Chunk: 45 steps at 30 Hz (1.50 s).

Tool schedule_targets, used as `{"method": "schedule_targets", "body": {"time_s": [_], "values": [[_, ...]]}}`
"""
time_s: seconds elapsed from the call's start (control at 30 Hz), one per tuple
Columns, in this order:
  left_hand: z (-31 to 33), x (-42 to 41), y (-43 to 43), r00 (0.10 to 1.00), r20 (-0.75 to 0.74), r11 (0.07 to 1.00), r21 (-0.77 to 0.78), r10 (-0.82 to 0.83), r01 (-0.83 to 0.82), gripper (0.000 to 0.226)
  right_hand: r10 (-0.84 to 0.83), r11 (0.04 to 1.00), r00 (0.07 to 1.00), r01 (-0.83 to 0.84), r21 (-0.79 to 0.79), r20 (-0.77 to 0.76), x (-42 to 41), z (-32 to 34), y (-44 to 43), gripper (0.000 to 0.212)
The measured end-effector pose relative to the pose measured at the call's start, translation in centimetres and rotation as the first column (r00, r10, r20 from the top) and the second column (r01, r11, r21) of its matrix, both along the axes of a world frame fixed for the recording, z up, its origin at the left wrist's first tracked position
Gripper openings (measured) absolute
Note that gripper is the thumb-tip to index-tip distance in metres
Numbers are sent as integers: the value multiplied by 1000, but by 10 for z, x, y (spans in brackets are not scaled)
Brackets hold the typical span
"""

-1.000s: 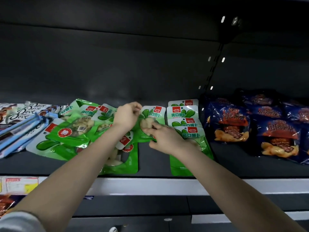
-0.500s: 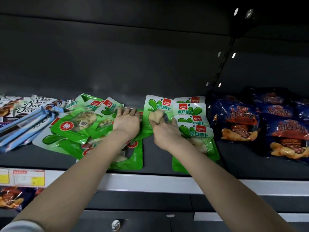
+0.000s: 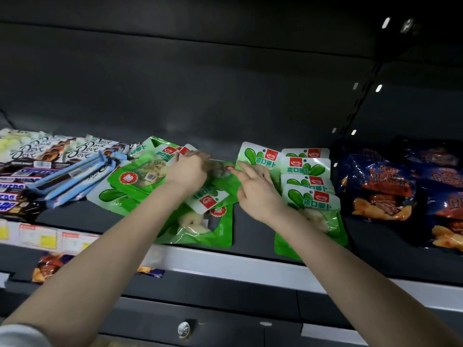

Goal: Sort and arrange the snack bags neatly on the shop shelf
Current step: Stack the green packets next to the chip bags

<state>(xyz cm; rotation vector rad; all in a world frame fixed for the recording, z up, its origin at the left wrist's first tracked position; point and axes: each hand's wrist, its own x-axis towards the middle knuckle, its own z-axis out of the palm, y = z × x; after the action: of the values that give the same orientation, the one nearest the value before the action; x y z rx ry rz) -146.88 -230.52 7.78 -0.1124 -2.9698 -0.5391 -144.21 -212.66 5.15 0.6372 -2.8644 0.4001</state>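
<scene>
Green radish snack bags lie on the dark shelf [image 3: 253,229]. A jumbled pile of them [image 3: 130,181] spreads at centre left. A neat overlapping row [image 3: 309,182] runs front to back at centre right. One more green bag [image 3: 258,156] lies tilted at the left of that row, near the back. My left hand [image 3: 186,171] rests on the jumbled pile, its fingers curled around a blurred green bag there. My right hand [image 3: 255,190] has its fingers spread, the fingertips touching the lower edge of the tilted bag.
Dark blue snack bags [image 3: 380,189] fill the shelf's right side. Dove chocolate [image 3: 37,151], Snickers bars [image 3: 12,192] and light blue packs [image 3: 72,175] lie at the left. Price tags [image 3: 40,236] line the white shelf rim [image 3: 225,262]. Another snack bag [image 3: 47,266] shows on the shelf below.
My right hand carried a green bag from the pile to the back left of the neat row and opened. My left hand curled its fingers on another bag in the pile.
</scene>
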Motion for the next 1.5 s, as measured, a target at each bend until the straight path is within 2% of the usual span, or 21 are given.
{"method": "schedule_targets", "body": {"time_s": [0.13,0.33,0.5,0.67,0.77,0.87,1.1,1.27,1.43,1.5], "values": [[-1,16,-33,998,-40,998,-20,56,-57,61,52,998,999,-51,-34,12,-6,-1,-28,49],[-4,41,-79,983,-40,984,14,178,-178,49,77,996,995,-79,40,63,-18,1,-70,62],[-6,52,-99,971,-34,971,44,237,-235,57,48,994,992,-58,89,116,-27,15,-85,57],[-5,52,-94,968,-45,964,115,246,-240,54,47,989,992,-63,133,117,-22,22,-87,48],[-6,48,-84,972,-94,969,144,215,-200,43,89,986,990,-103,128,111,-16,15,-81,56],[-7,43,-69,975,-101,973,145,196,-181,39,78,994,994,-84,76,78,-14,11,-73,66],[-8,40,-60,980,-106,973,174,168,-149,38,102,993,982,-92,-69,157,-10,19,-65,82],[-5,44,-55,965,-139,943,284,221,-175,45,173,938,983,-145,-315,65,10,22,-71,72],[-5,43,-65,949,-144,868,459,281,-188,40,433,850,898,-377,-369,82,34,17,-88,56],[-7,47,-72,930,-174,822,538,324,-186,42,463,789,886,-420,-447,-15,34,18,-88,45]]}}
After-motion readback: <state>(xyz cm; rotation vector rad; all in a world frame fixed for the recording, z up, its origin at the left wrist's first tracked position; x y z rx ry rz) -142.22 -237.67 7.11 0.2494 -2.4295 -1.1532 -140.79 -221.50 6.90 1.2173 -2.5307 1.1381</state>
